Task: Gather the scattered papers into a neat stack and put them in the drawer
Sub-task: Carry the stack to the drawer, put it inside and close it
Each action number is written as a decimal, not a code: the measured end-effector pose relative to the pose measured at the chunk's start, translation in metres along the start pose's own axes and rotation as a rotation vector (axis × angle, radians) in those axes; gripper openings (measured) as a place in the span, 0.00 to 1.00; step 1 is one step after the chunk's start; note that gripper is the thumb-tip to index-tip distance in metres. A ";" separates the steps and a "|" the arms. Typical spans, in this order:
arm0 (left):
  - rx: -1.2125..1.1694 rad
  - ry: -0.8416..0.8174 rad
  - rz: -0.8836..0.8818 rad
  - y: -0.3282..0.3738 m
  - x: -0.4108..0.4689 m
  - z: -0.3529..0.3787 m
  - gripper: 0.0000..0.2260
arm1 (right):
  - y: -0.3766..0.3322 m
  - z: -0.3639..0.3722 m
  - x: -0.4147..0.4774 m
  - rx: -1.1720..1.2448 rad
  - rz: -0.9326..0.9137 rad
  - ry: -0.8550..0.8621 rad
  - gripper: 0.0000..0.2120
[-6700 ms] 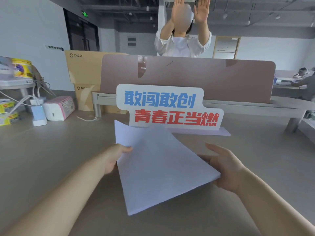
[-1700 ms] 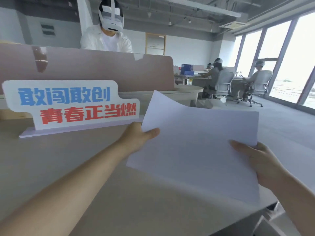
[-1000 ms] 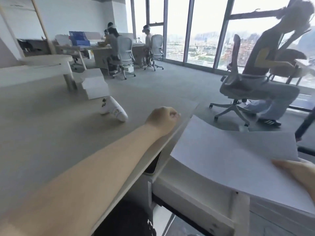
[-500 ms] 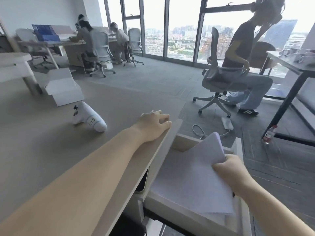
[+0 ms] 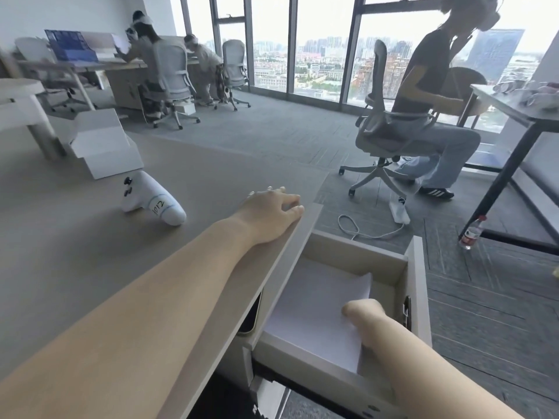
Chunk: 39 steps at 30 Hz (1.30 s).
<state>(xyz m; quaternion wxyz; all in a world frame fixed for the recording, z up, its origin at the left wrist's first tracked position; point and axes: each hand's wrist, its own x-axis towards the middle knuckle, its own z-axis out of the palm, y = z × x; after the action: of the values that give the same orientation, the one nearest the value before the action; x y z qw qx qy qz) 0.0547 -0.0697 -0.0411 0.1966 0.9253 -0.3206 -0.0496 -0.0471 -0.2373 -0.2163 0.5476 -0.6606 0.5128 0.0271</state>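
White sheets, the papers [image 5: 314, 313], lie flat as a stack on the floor of the open drawer [image 5: 416, 285], which serves as the landmark for everything else. The stack fills the drawer's left and near part, its far right corner stopping short of the back wall. Resting on the stack's near right edge is the right hand [image 5: 361, 319], its forearm crossing over the drawer's front wall. The hand is curled and its fingers are hidden from this angle, so I cannot tell whether they grip the sheets or only touch them.

Left of the drawer runs the pale desk [image 5: 75, 252], its edge overhanging the drawer's left side. The left hand [image 5: 272, 213] rests palm down on that edge, just beyond the drawer's far left corner, fingers loosely spread and holding nothing.

Farther left of the drawer on the desk lies a white controller [image 5: 152, 199] with a handwritten number on it. Beyond it stands an open white box [image 5: 102, 146].

Beyond the drawer on the grey floor, a white cable [image 5: 363, 232] loops toward a power strip [image 5: 399, 207]. Off to the drawer's right, a plastic bottle [image 5: 470, 234] stands beside a dark table leg. Farther on, a person wearing a headset sits on an office chair [image 5: 384, 131] before tall windows.
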 end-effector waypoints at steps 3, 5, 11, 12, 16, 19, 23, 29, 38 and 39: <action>0.005 -0.005 -0.002 0.000 -0.001 0.001 0.22 | 0.000 0.002 -0.003 -0.077 0.027 0.055 0.14; 0.003 -0.008 -0.002 -0.001 -0.001 0.001 0.22 | -0.002 0.002 -0.011 -0.168 -0.005 0.168 0.26; 0.012 -0.006 0.007 0.001 -0.001 0.001 0.21 | -0.017 -0.035 -0.051 -0.366 -0.626 0.416 0.20; 0.013 -0.006 0.006 0.000 0.000 0.001 0.21 | -0.018 -0.045 -0.056 -0.345 -0.720 0.492 0.18; 0.034 -0.046 0.018 -0.001 -0.001 -0.001 0.21 | 0.001 -0.079 -0.055 -0.480 -0.540 0.707 0.24; 0.069 -0.066 0.017 -0.003 0.003 -0.001 0.21 | 0.009 -0.082 -0.045 -0.238 -0.297 0.391 0.27; 0.127 -0.078 -0.028 -0.003 0.008 0.003 0.23 | 0.002 -0.070 -0.033 -0.037 -0.301 0.322 0.26; 0.141 -0.031 -0.191 -0.008 0.015 0.004 0.26 | -0.016 -0.033 -0.039 0.008 -0.363 0.287 0.23; 0.117 -0.013 -0.188 -0.010 0.017 0.004 0.26 | -0.042 0.024 -0.052 0.088 -0.372 0.115 0.29; 0.115 -0.012 -0.187 -0.010 0.017 0.005 0.26 | -0.040 0.029 -0.052 0.120 -0.393 0.058 0.31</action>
<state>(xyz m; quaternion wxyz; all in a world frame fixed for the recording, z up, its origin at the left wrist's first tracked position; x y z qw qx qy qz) 0.0728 -0.0749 -0.0487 0.1358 0.9605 -0.2364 -0.0549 -0.0277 -0.1868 -0.1692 0.5656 -0.7147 0.3904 -0.1297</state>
